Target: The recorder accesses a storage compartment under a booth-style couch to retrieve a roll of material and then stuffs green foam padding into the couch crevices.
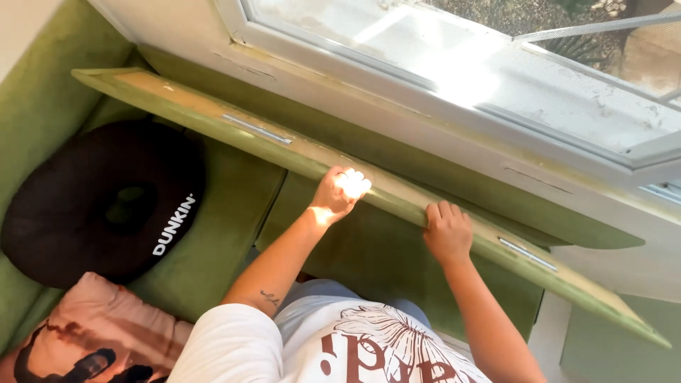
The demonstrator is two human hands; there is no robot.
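Both my hands grip the long green upholstered back panel with its bare wooden underside (298, 152)

My left hand (339, 193) curls its fingers over the panel's top edge in sunlight; my right hand (447, 230) clamps the same edge further along. The panel leans tilted off the white window frame (397, 78), above the green sofa seat cushions (227, 213), well apart from the round black ring-shaped cushion (106, 198)

Green board (298, 152), green sofa (227, 227), blk donut cushion (78, 213), pink pillow (99, 326).
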